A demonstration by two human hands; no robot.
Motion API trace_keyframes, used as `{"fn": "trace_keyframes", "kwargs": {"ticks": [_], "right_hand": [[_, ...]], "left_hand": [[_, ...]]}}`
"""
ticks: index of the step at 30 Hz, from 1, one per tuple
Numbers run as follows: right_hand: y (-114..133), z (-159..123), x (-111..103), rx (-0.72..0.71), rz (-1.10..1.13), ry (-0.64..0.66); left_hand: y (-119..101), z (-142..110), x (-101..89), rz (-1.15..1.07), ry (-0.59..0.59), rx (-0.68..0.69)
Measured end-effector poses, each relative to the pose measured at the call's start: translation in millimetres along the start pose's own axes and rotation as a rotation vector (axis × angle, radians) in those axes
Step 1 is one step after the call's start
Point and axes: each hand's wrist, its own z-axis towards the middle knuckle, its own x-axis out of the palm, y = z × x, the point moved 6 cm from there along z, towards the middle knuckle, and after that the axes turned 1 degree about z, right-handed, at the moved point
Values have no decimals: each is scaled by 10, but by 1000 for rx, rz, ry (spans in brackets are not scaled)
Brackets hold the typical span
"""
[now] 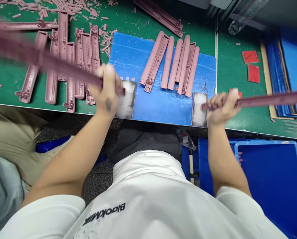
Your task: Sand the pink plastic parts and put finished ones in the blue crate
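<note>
My left hand is closed round one end of a long pink plastic molded strip, which stretches up to the left and is smeared by motion. Another long pink plastic strip is gripped in my right hand; it points out to the right. Both hands are raised over the near edge of a blue board. Between them, farther back on the board, lies a row of pink half-shells, some with the hollow ribbed side up, others rounded side up.
More pink half-shells lie on the green table at left, with pink scraps behind. Red squares and stacked blue boards are at right. A blue bin stands below; another person's leg is at left.
</note>
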Motion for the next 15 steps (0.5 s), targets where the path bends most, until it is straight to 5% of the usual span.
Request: {"fn": "trace_keyframes", "kwargs": {"ticks": [3, 5, 8, 11, 13, 15], "right_hand": [[-30, -59, 51, 150, -45, 137], [-109, 129, 155, 182, -87, 149], [-73, 299, 211, 13, -104, 111], [104, -41, 23, -102, -45, 166], [110, -272, -116, 7, -27, 224], [-23, -249, -130, 174, -77, 237]], "left_hand": [[112, -5, 19, -6, 53, -105], [290, 175, 44, 44, -59, -115], [327, 271, 112, 80, -87, 4], [18, -67, 31, 64, 46, 64], [-95, -255, -75, 37, 77, -33], [27, -194, -75, 106, 90, -155]]}}
